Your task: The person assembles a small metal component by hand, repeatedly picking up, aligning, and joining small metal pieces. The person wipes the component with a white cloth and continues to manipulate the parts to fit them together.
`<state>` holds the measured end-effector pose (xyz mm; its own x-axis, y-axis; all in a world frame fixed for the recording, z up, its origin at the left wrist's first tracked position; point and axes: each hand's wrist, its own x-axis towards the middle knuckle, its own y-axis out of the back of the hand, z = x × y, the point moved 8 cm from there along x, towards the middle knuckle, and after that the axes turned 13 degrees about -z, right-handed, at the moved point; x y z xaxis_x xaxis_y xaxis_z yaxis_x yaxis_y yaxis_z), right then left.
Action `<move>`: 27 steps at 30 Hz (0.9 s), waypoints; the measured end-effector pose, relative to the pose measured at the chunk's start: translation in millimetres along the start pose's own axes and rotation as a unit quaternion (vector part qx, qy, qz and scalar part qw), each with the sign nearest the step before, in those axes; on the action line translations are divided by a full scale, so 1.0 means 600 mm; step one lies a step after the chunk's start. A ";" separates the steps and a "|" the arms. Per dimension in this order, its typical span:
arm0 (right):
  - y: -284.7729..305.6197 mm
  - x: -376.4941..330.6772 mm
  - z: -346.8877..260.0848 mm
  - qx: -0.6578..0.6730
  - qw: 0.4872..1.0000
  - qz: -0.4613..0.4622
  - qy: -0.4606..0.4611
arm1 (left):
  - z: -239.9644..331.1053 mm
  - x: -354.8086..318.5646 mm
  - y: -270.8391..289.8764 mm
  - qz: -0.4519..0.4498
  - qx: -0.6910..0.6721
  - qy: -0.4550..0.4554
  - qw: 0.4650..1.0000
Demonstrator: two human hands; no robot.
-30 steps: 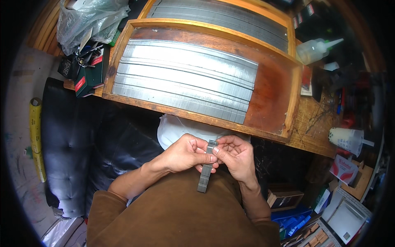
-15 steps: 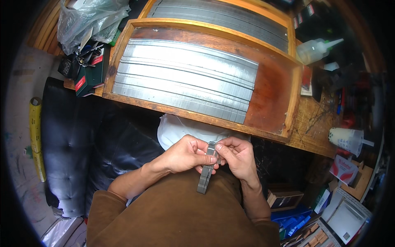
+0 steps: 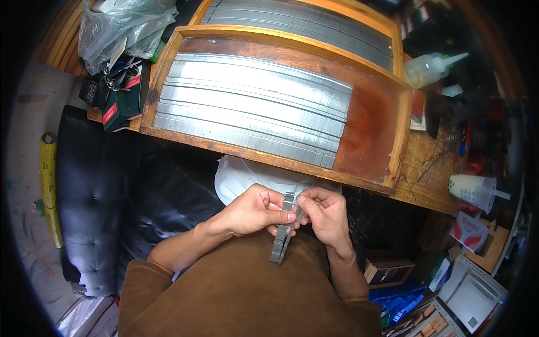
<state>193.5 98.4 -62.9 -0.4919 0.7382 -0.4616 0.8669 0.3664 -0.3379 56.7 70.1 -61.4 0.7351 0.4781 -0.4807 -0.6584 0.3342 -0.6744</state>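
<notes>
In front of my brown shirt, my left hand (image 3: 255, 210) is closed around a narrow stack of grey metal strips (image 3: 279, 247), its thumb lying across the front. The stack stands nearly upright, its lower end reaching down against the shirt, and some pieces sit unevenly. Close on its right side, my right hand (image 3: 327, 219) is closed in a pinch at the upper part, on what looks like one thin metal strip. Its fingertips partly hide that piece. Beyond both hands, rows of flat metal strips (image 3: 252, 106) fill most of a wooden tray (image 3: 269, 159).
Behind this tray lies a second wooden tray (image 3: 314, 4) of strips. A squeeze bottle (image 3: 429, 70) and a drink cup (image 3: 473, 188) stand at the right. Dark green boxes (image 3: 120, 109) and a plastic bag (image 3: 120, 33) are at left, above a black leather seat (image 3: 98, 196).
My right hand has shifted slightly to the right, away from the stack's upper end. The stack has turned a little in my left hand, which otherwise stays put.
</notes>
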 end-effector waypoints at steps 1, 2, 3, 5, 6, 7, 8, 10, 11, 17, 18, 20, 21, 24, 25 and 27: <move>0.006 -0.005 -0.001 -0.009 1.000 0.017 0.001 | -0.001 0.001 0.002 0.008 -0.001 0.000 1.000; 0.017 -0.015 -0.008 -0.020 0.999 0.037 0.000 | -0.001 0.000 0.005 0.018 -0.002 -0.002 1.000; 0.035 -0.033 -0.020 -0.031 0.998 0.056 0.000 | -0.002 -0.001 0.006 0.022 -0.007 0.004 1.000; 0.081 -0.080 -0.073 -0.068 0.990 0.119 0.035 | -0.001 -0.008 0.008 0.032 -0.013 0.017 0.999; 0.115 -0.110 -0.112 -0.093 0.980 0.162 0.067 | 0.000 -0.010 0.008 0.032 -0.012 0.014 0.999; 0.165 -0.141 -0.144 -0.067 0.968 0.199 0.134 | 0.000 -0.009 0.007 0.028 -0.008 0.013 0.999; 0.220 -0.173 -0.174 -0.034 0.943 0.237 0.231 | 0.002 -0.005 0.006 0.020 -0.002 0.014 1.000; 0.290 -0.214 -0.220 0.021 0.875 0.424 0.232 | 0.004 -0.005 0.003 0.027 -0.008 0.020 0.999; 0.309 -0.218 -0.230 0.023 0.866 0.438 0.239 | 0.007 -0.005 0.002 0.030 -0.013 0.020 0.999; 0.224 -0.188 -0.179 -0.082 0.958 0.205 0.182 | 0.009 -0.001 -0.004 0.018 -0.004 0.018 1.000; 0.167 -0.154 -0.165 -0.109 0.970 0.182 0.118 | 0.008 0.000 -0.005 0.021 -0.002 0.022 1.000; 0.092 -0.086 -0.105 -0.119 0.990 0.075 0.024 | 0.004 0.001 -0.009 0.016 -0.002 0.027 0.999; 0.063 -0.056 -0.078 -0.089 0.995 0.030 0.013 | 0.003 0.003 -0.011 0.008 0.005 0.019 1.000; 0.023 -0.011 -0.031 -0.039 0.999 -0.014 -0.021 | 0.001 0.006 -0.014 -0.008 0.017 0.008 1.000; 0.016 -0.006 -0.023 -0.030 0.999 -0.031 -0.026 | 0.003 0.004 -0.014 -0.005 0.016 0.012 1.000; 0.006 -0.001 -0.014 -0.020 0.998 -0.051 -0.026 | 0.003 0.002 -0.013 0.001 0.013 0.016 1.000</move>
<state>197.6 103.9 -57.1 -0.5796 0.6666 -0.4687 0.8146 0.4601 -0.3531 62.2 69.5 -56.0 0.7384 0.4525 -0.5001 -0.6635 0.3546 -0.6588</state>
